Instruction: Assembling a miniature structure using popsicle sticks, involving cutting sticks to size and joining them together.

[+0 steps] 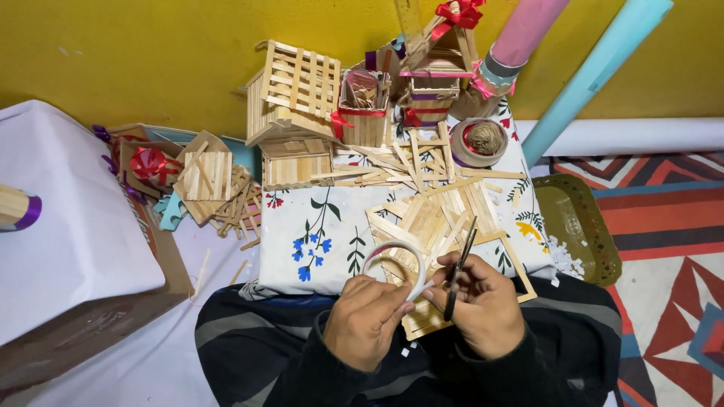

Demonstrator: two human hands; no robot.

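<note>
A white cloth (317, 226) carries blue flowers and green stems. Pale wooden stick houses (294, 98) wear red ribbons (461, 11). The wall (151, 53) is mustard yellow, the tray (584, 226) olive, the rug (664, 226) striped red, blue and grey.

I logged scissors (461, 260): dark metal, dull sheen | tape roll (396, 260): white, smooth | stick frame (445, 226): pale raw wood, matt | floral cloth (317, 234): soft, matt | ribbon bow (460, 11): glossy red satin | twine ball (485, 138): rough fibre
</note>
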